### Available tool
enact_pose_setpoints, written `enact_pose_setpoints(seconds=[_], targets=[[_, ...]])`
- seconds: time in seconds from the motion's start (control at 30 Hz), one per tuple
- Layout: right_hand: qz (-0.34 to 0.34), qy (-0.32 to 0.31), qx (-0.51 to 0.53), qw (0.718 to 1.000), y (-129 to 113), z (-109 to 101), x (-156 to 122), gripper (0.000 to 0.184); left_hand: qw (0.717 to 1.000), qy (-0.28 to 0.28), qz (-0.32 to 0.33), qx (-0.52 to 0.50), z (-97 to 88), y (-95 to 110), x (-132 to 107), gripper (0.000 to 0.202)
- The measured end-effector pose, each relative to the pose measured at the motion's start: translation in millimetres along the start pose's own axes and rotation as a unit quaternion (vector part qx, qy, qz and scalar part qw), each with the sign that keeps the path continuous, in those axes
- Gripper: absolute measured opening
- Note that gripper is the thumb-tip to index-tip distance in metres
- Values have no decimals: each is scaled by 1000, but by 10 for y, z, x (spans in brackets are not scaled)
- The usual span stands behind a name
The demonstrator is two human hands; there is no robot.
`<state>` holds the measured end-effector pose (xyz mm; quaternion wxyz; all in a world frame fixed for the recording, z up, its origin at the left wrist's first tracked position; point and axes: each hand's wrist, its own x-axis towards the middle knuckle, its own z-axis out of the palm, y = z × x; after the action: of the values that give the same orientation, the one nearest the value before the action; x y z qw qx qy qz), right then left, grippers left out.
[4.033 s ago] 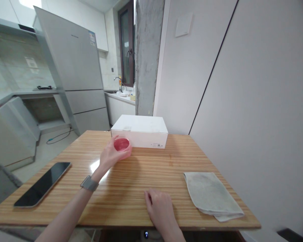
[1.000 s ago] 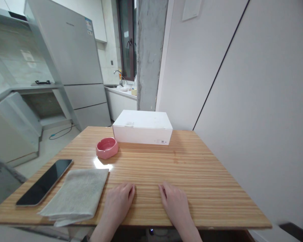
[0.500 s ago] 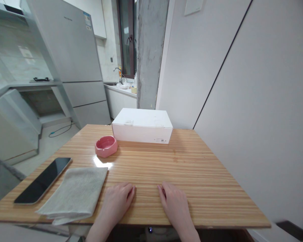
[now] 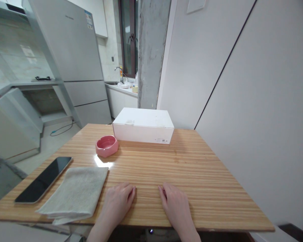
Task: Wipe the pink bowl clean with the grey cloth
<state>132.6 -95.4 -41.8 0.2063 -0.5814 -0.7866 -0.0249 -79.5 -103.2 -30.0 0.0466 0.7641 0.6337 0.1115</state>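
Note:
My left hand (image 4: 119, 200) rests on the wooden table near its front edge, fingers curled into a loose fist. Beside it on the left lies a folded grey-beige cloth (image 4: 75, 191), which the hand does not hold. A little to the right, my right hand (image 4: 176, 201) lies in the same way, closed, thumb side facing the left hand. No object shows in either fist, and a bare strip of table separates them. Left of the cloth is a black-screened phone (image 4: 44, 181), lying flat and slanted along the table's left side.
A pink bowl (image 4: 106, 146) stands beyond the cloth, left of a closed white box (image 4: 143, 126) at the table's (image 4: 207, 191) far edge. A white wall (image 4: 262, 111) borders the right. Behind on the left are a fridge (image 4: 65, 47) and a sink counter (image 4: 121, 90).
The view has shifted very slightly, moving the scene a few pixels to the right. Both hands stay in place on the table, and no object has moved.

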Motion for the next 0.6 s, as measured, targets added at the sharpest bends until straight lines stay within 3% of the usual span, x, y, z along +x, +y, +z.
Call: enact_pose_setpoints(seconds=[0.33,0.4,0.5,0.53,0.6], targets=[[6,-22,-12,1000,-5,2,-2,28,1000,-5,-21,-2,2,70,-16,40],[11,-18,-6,1000,-3,10,-5,28,999,-26,-28,-23,-60,55,4,38],[17,3,11,1000,6,29,-14,31,993,-47,-6,-110,-306,-116,160,38],[17,14,16,1000,11,38,-18,33,990,-19,-8,-137,-414,-215,252,40],[17,33,22,999,20,55,-22,35,983,135,-31,-124,-615,-459,479,39]])
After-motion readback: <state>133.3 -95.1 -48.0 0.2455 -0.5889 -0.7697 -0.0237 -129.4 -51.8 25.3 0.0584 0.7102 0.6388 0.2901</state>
